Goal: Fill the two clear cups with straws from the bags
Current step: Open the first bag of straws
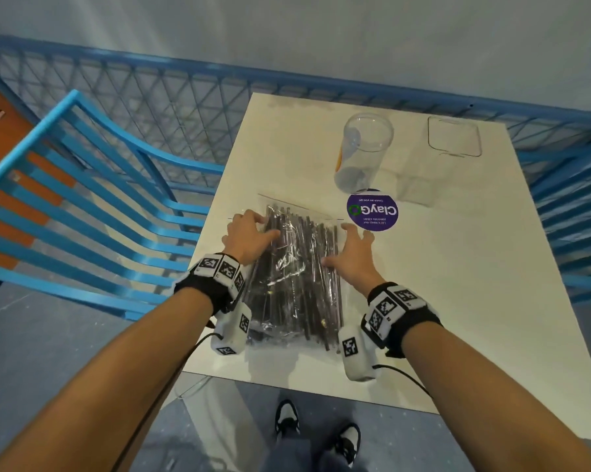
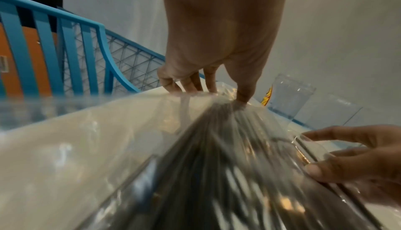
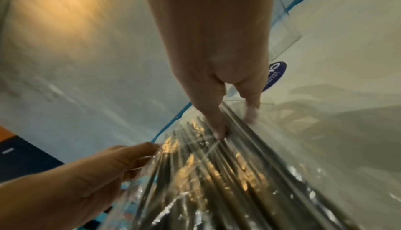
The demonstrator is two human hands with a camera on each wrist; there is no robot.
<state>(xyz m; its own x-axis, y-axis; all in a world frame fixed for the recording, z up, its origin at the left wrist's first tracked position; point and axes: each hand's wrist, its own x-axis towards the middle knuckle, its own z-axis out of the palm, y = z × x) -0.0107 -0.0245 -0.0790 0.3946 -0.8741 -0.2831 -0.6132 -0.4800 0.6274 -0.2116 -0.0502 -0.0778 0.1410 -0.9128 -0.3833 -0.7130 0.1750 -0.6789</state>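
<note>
On table (image 1: 457,284), hands (image 1: 249,233) (image 1: 353,255) pinch straw bag (image 1: 297,287); rt cup (image 1: 454,136) barely visible.

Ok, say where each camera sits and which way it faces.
Head: on the head, looking down at table, bag of straws and clear cups; left hand, right hand, forearms, shoes show.
Left wrist: along the left hand to its fingers on the bag; right hand lower right.
Right wrist: along the right hand; left hand lower left.
Shared: both wrist views see the bag.

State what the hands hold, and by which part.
The bag of straws: left hand grips its top left corner, right hand pinches its right edge.
</note>
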